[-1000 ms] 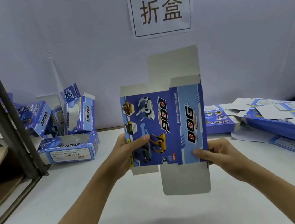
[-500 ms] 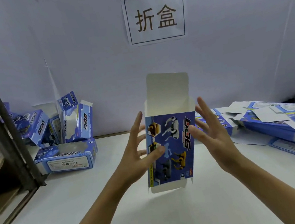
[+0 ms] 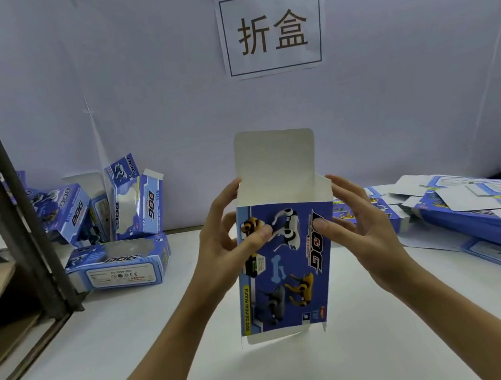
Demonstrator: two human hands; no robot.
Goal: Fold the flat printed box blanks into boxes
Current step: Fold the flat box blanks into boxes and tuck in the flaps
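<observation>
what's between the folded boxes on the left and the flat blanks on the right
In the head view, the half-opened box held upright by the left hand and right hand, over bare white table.

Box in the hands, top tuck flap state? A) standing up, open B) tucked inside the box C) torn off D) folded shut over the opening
A: the box is held upright between the left hand and right hand, and its white top flap stands straight up above the open mouth.

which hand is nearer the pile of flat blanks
Right. The right hand holds the box's edge facing the flat blanks; the left hand grips the far edge.
</observation>
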